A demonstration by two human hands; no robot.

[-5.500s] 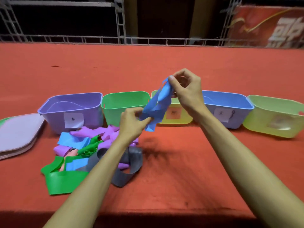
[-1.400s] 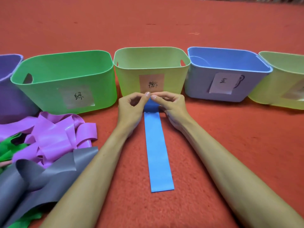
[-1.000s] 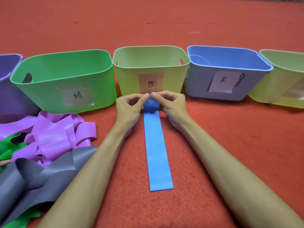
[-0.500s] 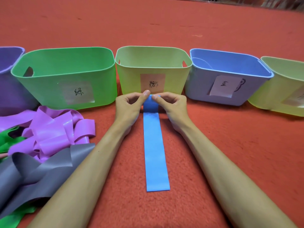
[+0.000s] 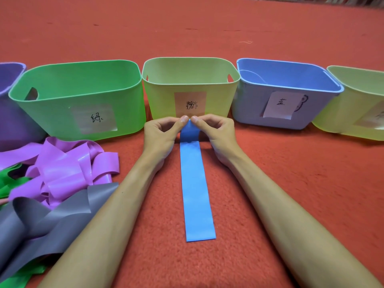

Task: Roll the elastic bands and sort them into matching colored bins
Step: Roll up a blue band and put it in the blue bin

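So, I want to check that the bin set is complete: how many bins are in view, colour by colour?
Purple bin: 1
Green bin: 1
Yellow-green bins: 2
Blue bin: 1
Total: 5

Both forearms bare, stretched forward, converging. Left hand (image 5: 160, 135) and right hand (image 5: 219, 133) side by side, fingers curled, tips nearly touching on top. Both pinch rolled far end of blue band (image 5: 195, 183). Wrists low.
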